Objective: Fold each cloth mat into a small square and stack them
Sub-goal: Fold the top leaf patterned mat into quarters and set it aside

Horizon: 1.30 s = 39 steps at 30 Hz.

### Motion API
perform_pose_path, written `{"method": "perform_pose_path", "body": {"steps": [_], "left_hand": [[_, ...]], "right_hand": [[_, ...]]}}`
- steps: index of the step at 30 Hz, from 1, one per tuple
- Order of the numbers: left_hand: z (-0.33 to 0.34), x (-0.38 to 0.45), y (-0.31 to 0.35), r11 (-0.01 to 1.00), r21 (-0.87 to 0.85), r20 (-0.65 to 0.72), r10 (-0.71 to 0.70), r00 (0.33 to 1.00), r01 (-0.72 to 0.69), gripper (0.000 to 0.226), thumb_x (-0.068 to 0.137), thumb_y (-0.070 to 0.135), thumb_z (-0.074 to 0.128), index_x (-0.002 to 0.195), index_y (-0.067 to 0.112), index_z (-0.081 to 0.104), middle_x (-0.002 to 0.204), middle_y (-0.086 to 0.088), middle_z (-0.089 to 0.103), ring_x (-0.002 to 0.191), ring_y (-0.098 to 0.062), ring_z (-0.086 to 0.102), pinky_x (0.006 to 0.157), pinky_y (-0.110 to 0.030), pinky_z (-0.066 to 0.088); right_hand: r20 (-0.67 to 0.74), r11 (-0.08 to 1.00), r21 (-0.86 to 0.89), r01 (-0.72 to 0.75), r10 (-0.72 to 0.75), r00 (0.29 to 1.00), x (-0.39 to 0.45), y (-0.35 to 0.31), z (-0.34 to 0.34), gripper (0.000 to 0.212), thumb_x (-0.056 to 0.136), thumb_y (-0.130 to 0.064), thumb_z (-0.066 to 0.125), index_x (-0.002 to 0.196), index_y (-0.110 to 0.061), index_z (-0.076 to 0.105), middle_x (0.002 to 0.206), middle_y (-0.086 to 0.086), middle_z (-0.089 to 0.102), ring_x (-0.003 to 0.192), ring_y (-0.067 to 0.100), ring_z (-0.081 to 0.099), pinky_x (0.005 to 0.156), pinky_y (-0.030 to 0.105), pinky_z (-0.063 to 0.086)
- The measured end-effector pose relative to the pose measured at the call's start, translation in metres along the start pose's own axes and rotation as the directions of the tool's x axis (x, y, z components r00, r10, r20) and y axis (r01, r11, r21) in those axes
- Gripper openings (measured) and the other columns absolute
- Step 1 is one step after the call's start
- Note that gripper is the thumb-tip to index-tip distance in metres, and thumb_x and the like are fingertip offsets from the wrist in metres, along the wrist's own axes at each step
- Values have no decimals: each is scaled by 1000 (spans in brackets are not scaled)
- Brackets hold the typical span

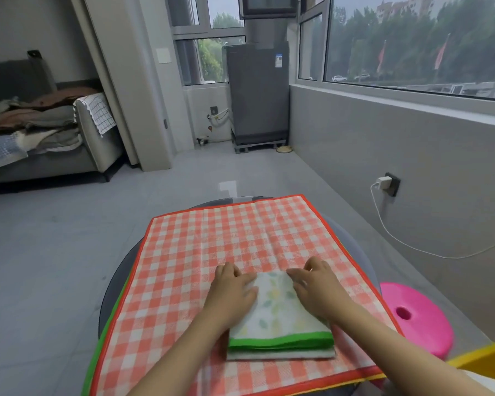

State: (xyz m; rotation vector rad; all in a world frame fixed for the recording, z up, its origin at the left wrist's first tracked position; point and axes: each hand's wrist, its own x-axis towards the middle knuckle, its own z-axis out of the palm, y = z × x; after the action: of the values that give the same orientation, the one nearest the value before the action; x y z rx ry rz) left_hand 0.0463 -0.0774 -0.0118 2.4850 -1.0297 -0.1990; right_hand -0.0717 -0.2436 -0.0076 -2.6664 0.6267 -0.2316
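The folded leaf-print mat (280, 315), edged in green, lies between the two hands, on top of an unfolded red-checked mat (212, 247) that spreads well beyond both of them. The left hand (232, 290) rests flat on the folded mat's left side, fingers straight and loosely spread; its palm hides that edge. The right hand (315, 290) lies across the far right corner, fingers extended and pressing down — the corner under it cannot be seen. How many layers the fold holds is hard to tell; a paler layer shows beneath the green edge on the side nearest the person.

Under the checked mat, green and yellow rims of other mats peek out to the left of the left hand and below the right forearm, mostly covered. The round dark table (115, 281) shows only as a curved rim left of and beyond the hands; its near part is cut off by the frame. The checked mat overhangs that rim at the left. Ahead of the fingertips there is a wide stretch of bare checked cloth. To the right of the right hand, past the mat's edge, stands a pink stool (417, 318) — near the table.
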Motion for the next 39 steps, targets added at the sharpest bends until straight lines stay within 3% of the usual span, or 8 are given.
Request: {"method": "perform_pose_path", "body": {"steps": [3, 7, 12, 18, 24, 29, 35, 39], "left_hand": [[3, -2, 15, 982, 183, -10, 58, 998, -55, 45, 95, 36, 37, 135, 17, 45, 139, -1, 35, 132, -20, 25, 115, -34, 17], [22, -5, 29, 973, 200, 147, 88, 985, -116, 54, 100, 31, 20, 151, 14, 9, 159, -2, 6, 146, -16, -1, 117, -34, -10], [35, -8, 21, 951, 279, 156, 88, 984, -130, 57, 100, 38, 13, 150, 21, -7, 158, 4, -13, 143, -10, -19, 116, -37, -16], [28, -10, 6, 951, 307, 152, -5, 988, -42, 59, 99, 44, 10, 148, 20, -14, 155, 6, -20, 141, -8, -23, 116, -40, -16], [23, -12, -3, 973, 229, 144, -56, 988, 22, 57, 100, 41, 8, 147, 20, -15, 155, 5, -22, 141, -7, -23, 116, -41, -16], [10, -7, -8, 976, 217, 86, -51, 995, 31, 50, 102, 34, 16, 151, 26, 9, 158, 9, 7, 144, -11, 5, 116, -37, 2], [-23, 14, -5, 983, -63, 138, -161, 977, 171, 33, 85, 30, 65, 117, 29, 59, 117, 7, 51, 113, -16, 48, 102, -35, 34], [-45, 22, 11, 951, -233, 177, -165, 970, 204, 15, 72, 17, 75, 76, 13, 60, 77, 1, 58, 66, -13, 54, 58, -26, 44]], "right_hand": [[-46, 990, -139, 32, -38, 998, -6, -6, 3, 40, 97, -34, 32, 135, -32, 46, 134, 0, 43, 125, 20, 33, 105, 34, 29], [49, 982, -179, 62, -54, 997, -13, -18, 18, 56, 98, -40, 7, 149, -17, 14, 158, 1, 6, 146, 18, 0, 117, 33, -4], [100, 965, -248, 83, -60, 993, -13, -9, 42, 108, 45, -58, -52, 141, -19, -20, 157, 1, -15, 143, 16, -18, 111, 31, -23], [102, 973, -225, 43, -21, 995, -16, -5, 40, 88, 59, -61, -36, 136, -20, -26, 147, -4, -28, 136, 12, -28, 111, 32, -25], [94, 966, -252, -53, 79, 992, -15, 12, 30, 101, 55, -62, -41, 143, -16, -21, 154, -1, -21, 141, 15, -20, 114, 39, -17], [75, 975, -175, -136, 151, 986, -13, 8, 15, 56, 99, -44, 13, 150, -21, 8, 158, -4, 7, 145, 22, 4, 117, 40, 3], [70, 977, 58, -207, 202, 977, 13, 5, -20, 26, 87, -33, 62, 109, -22, 58, 119, -1, 47, 104, 16, 44, 86, 23, 39], [202, 907, 340, -248, 187, 961, 13, 11, -49, 13, 84, -15, 67, 87, -18, 55, 88, 0, 61, 70, 11, 58, 51, 14, 39]]}}
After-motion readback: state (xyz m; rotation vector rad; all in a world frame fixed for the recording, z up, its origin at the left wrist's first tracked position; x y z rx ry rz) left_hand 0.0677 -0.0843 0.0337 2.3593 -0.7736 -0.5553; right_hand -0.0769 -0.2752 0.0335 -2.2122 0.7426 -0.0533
